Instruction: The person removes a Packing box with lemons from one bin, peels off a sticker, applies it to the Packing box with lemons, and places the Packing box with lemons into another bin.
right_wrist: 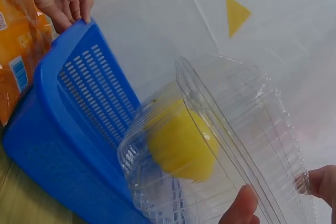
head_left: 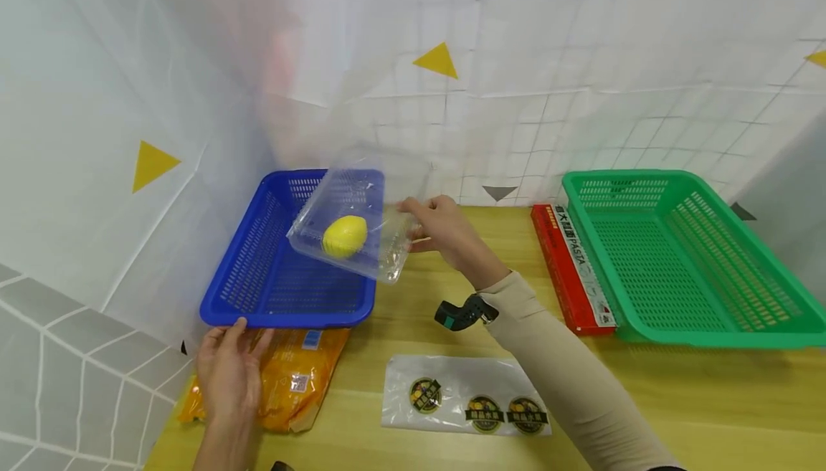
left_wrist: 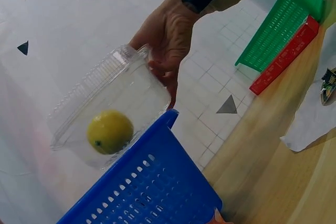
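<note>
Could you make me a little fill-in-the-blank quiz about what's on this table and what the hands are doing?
1. The right hand holds a clear clamshell box with a ____ inside.
2. That box hangs over the ____ basket.
3. The left hand rests on an ____ packet.
4. The red pasta box lies beside the ____ basket.

Missing words: lemon; blue; orange; green

walls: white sheeting point(head_left: 581, 62) with grey grid lines | marks: yellow triangles point(head_left: 437, 60), grey ones | worktop point(head_left: 677, 399): pale wood | light: even, bright

right hand point(head_left: 445, 231) holding clamshell point(head_left: 351, 224), lemon point(head_left: 345, 236) inside
</note>
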The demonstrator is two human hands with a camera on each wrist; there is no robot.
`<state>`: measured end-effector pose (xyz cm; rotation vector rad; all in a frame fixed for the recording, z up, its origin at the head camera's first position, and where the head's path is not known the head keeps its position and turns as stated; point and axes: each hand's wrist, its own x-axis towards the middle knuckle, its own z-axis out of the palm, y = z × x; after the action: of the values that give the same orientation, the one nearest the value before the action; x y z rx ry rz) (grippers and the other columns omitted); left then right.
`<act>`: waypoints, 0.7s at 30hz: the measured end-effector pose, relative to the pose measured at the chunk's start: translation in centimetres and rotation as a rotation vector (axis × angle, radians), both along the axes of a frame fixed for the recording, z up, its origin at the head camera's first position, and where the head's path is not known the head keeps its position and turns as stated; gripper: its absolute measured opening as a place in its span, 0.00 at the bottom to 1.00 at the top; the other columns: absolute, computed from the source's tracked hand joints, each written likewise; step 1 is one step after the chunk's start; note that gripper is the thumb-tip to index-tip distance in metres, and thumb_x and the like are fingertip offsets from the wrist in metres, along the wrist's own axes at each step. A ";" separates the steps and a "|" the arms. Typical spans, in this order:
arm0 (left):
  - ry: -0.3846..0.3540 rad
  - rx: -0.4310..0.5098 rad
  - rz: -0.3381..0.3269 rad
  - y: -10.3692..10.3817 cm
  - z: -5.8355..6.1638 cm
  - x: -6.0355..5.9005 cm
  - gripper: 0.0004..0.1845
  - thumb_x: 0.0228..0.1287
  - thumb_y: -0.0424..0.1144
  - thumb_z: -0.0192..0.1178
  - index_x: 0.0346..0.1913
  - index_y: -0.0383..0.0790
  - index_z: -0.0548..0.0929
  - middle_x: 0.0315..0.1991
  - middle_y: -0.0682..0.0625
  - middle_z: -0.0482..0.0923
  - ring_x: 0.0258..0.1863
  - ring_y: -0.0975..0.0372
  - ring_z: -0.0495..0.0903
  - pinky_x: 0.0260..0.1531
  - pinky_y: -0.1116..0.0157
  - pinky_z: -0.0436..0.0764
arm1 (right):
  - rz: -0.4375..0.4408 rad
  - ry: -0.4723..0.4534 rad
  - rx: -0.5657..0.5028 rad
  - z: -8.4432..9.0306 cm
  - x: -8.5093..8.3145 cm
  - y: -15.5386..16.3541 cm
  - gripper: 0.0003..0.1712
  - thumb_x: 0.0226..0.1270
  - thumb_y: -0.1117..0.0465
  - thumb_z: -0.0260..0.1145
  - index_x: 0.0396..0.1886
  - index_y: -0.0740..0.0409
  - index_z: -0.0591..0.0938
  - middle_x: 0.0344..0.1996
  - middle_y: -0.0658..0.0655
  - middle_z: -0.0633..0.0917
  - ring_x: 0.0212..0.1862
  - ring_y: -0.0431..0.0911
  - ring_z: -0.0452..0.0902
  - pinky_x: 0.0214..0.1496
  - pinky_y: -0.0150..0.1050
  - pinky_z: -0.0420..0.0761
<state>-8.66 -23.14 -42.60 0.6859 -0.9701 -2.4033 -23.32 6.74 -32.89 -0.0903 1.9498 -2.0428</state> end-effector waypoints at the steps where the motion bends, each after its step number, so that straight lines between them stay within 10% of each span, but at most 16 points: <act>1: 0.003 -0.004 0.000 0.0 0.0 0.0 0.08 0.76 0.25 0.58 0.51 0.31 0.70 0.56 0.41 0.70 0.47 0.55 0.83 0.40 0.56 0.88 | -0.010 -0.001 0.004 0.0 0.1 0.4 0.25 0.77 0.54 0.64 0.25 0.60 0.63 0.65 0.59 0.79 0.30 0.49 0.76 0.38 0.45 0.88; 8: -0.007 -0.002 0.007 0.0 0.0 0.2 0.09 0.76 0.26 0.58 0.52 0.32 0.71 0.57 0.41 0.70 0.48 0.55 0.83 0.39 0.56 0.88 | -0.091 -0.038 0.017 -0.5 1.1 2.9 0.26 0.74 0.50 0.67 0.48 0.62 0.62 0.62 0.64 0.73 0.34 0.49 0.78 0.41 0.45 0.88; 21: 0.025 0.020 0.020 -0.1 -0.2 0.1 0.08 0.75 0.25 0.59 0.50 0.31 0.72 0.54 0.40 0.72 0.46 0.55 0.84 0.39 0.56 0.88 | -0.185 -0.058 0.028 -2.4 2.3 6.8 0.27 0.74 0.50 0.68 0.51 0.62 0.64 0.50 0.64 0.72 0.31 0.47 0.80 0.40 0.42 0.88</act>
<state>-8.51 -23.24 -42.76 0.6686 -0.9261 -2.4016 -21.04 13.54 -35.31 0.1595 2.0166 -2.1045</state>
